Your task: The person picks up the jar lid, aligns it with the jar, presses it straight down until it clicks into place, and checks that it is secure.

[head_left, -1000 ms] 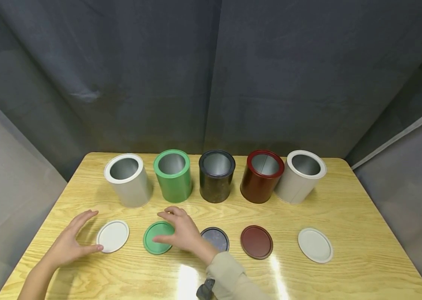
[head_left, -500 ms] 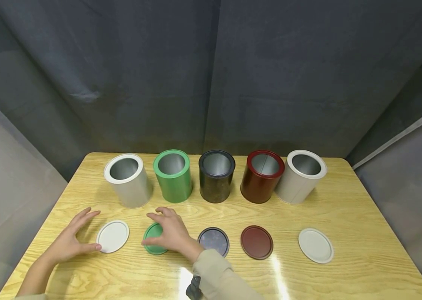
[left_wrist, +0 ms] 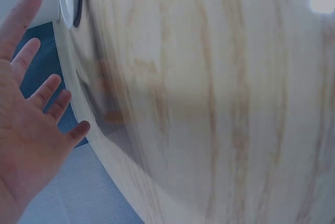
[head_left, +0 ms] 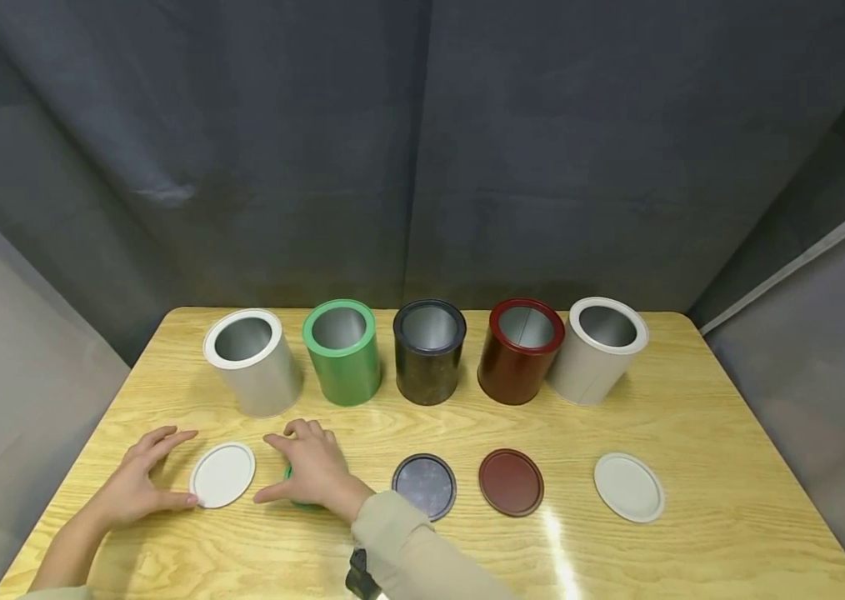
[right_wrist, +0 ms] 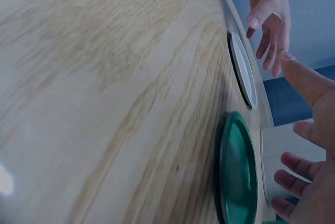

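A round white lid point(head_left: 222, 475) lies flat on the wooden table between my two hands in the head view. My left hand point(head_left: 139, 483) is at its left edge, thumb and fingers spread apart; whether the thumb touches the rim I cannot tell. From the right, my right hand point(head_left: 312, 471) hovers over the green lid point(right_wrist: 239, 171), hiding most of it in the head view. Its thumb and fingers reach toward the white lid, with a gap between. Neither hand holds anything. Behind them stand a lidless white can point(head_left: 265, 387) and a lidless green can point(head_left: 351, 375).
Farther right in the back row are a black can point(head_left: 428, 375), a dark red can point(head_left: 516, 379) and another white can point(head_left: 586, 371), all uncovered. In front lie a black lid point(head_left: 424, 487), a dark red lid point(head_left: 511, 482) and a second white lid point(head_left: 628, 487). Grey curtains surround the table.
My right hand has moved left, from the green lid's right side to over it and nearer the white lid. The left hand has barely moved. Lids and cans stay in place.
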Available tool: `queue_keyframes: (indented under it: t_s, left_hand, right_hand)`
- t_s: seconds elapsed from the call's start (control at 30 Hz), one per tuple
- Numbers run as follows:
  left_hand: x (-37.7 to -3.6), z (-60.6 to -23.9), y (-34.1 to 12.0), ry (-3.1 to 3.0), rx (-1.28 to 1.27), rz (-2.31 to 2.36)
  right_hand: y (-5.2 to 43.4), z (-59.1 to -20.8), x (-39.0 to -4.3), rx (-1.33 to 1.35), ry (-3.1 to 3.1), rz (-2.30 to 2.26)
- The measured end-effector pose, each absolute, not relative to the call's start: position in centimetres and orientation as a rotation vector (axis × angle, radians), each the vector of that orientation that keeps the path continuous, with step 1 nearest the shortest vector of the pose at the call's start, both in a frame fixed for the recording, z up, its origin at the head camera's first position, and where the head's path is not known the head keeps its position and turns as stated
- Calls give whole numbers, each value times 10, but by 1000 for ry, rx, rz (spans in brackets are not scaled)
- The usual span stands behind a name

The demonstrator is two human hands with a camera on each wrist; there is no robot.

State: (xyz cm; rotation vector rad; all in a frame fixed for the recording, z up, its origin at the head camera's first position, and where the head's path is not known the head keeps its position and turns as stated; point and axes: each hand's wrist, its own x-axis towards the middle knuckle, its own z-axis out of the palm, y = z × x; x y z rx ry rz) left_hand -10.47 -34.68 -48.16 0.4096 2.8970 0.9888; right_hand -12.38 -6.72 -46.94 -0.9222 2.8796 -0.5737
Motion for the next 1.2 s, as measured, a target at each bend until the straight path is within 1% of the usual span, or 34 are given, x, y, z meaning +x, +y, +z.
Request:
queue_keyframes:
  t_s: [0.4, 0.67, 1.2]
  left_hand:
    - [-104, -487, -347, 2895, 462, 933]
    - [-106, -490, -346, 2919, 471, 762]
    - [-105, -490, -343, 2906, 438, 750]
  right_hand:
    - [-96, -474, -125, -859, 2872, -394]
    - [-107, -478, -125, -813, 2849, -325]
    - [-120, -484, -127, -695, 2881, -222]
